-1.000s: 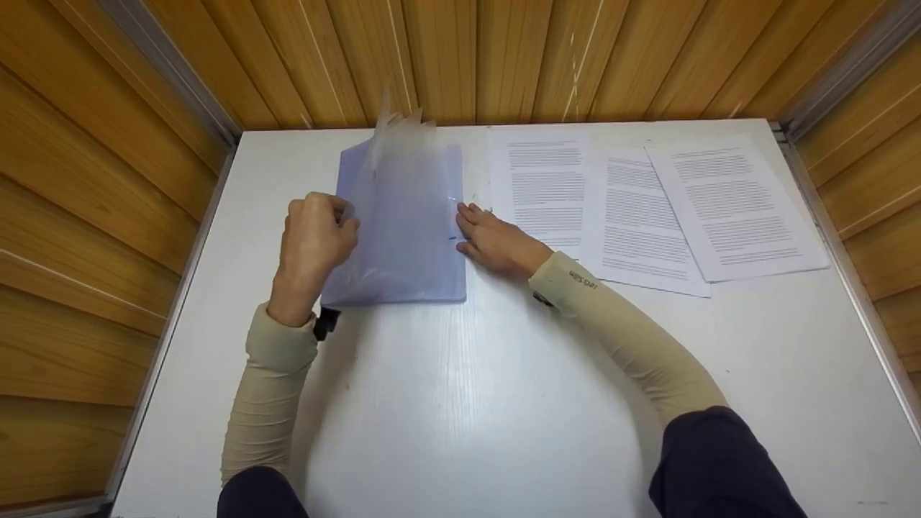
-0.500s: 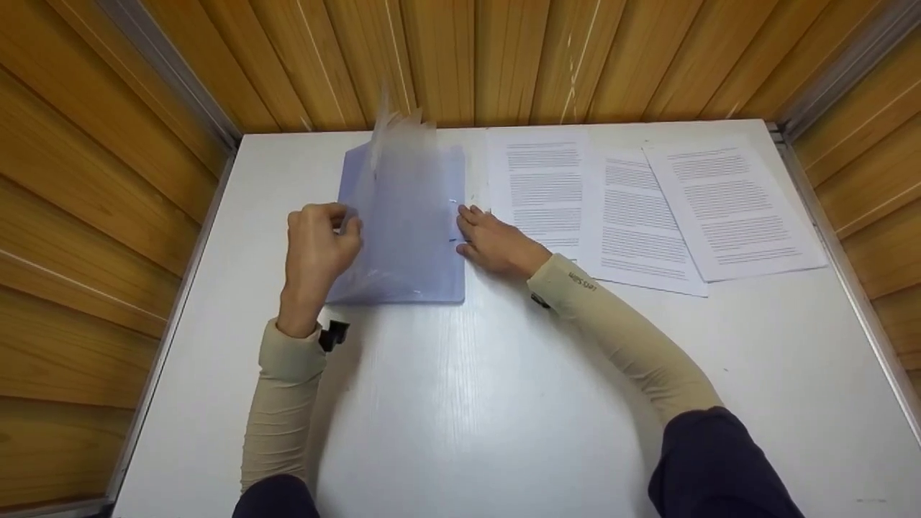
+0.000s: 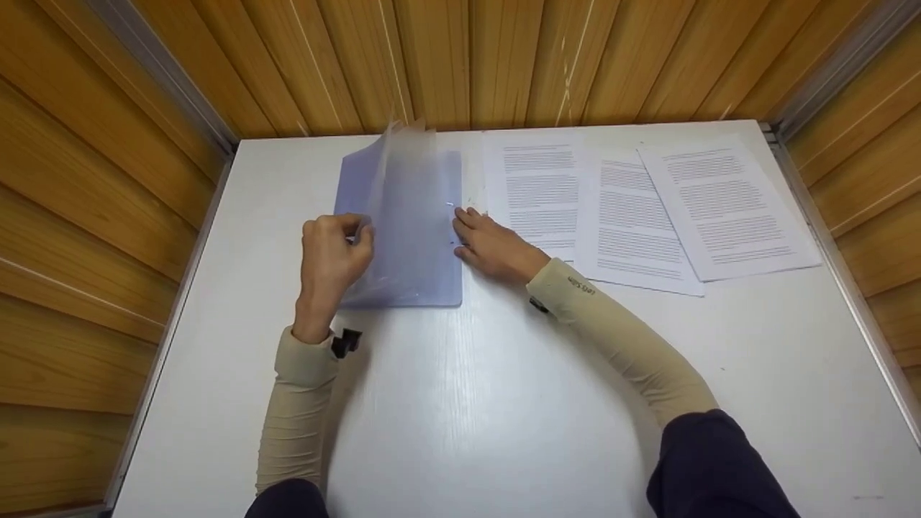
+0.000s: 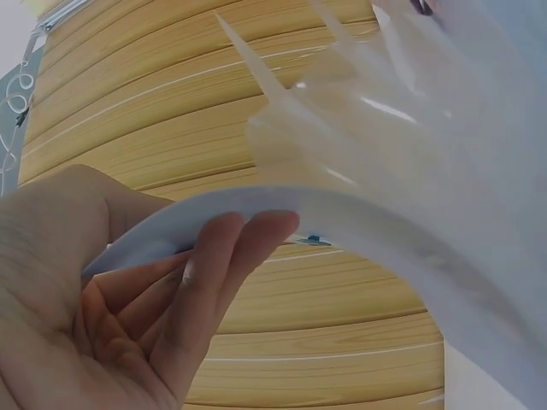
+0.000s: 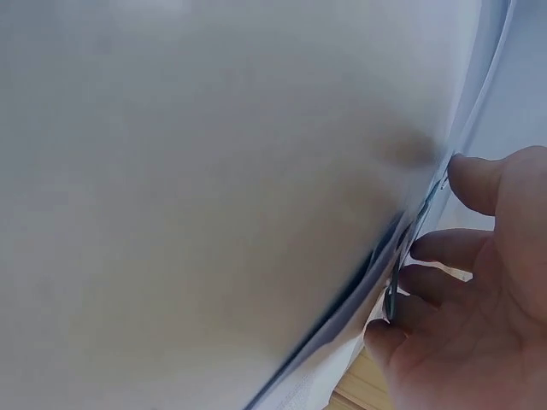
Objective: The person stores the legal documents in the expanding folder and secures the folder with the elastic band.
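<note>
On the table, a folder is being steadied by the right hand, fingers extended, presumably against sliding, while its leaves are being pinched by the left hand.

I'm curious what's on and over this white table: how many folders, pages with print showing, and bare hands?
Folder: 1
Printed pages: 3, counting only visible top sheets
Hands: 2
Total: 6
</note>
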Tool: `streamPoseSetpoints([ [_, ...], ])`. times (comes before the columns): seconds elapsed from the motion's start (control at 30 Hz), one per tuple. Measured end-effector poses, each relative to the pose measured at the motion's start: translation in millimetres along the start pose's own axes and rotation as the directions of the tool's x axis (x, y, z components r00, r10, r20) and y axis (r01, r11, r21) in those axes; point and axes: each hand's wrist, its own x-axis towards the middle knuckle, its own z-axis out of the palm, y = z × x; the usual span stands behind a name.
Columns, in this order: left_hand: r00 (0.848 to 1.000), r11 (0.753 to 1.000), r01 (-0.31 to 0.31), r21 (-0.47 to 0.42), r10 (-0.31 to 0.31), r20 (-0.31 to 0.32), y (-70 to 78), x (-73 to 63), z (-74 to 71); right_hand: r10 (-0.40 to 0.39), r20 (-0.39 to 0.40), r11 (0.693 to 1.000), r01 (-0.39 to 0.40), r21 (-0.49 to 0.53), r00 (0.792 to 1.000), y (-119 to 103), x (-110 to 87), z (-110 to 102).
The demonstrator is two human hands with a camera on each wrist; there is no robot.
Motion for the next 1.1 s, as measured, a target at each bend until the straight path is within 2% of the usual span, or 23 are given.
streamPoseSetpoints([
  [0.4, 1.000, 1.000, 0.008, -0.011, -0.007, 0.014, -0.9, -1.0, 8.4, -0.015, -0.032, 1.000, 0.014, -0.017, 0.999, 3, -8.8, -9],
  [0.63, 1.000, 0.999, -0.008, -0.039, 0.008, -0.005, -2.5, -2.1, 7.5, -0.001, -0.083, 1.000, 0.000, -0.009, 0.997, 13, -19.8, -23],
  [0.87, 1.000, 0.999, -0.011, -0.046, 0.010, -0.013, -2.3, -3.2, 6.0, 0.051, -0.139, 0.999, -0.048, 0.019, 0.989, 28, -35.3, -42],
  [1.1, 1.000, 0.998, -0.021, -0.056, 0.020, -0.019, -2.6, -3.4, 7.4, 0.123, -0.222, 0.991, -0.108, 0.078, 0.967, 56, -59.9, -62],
])
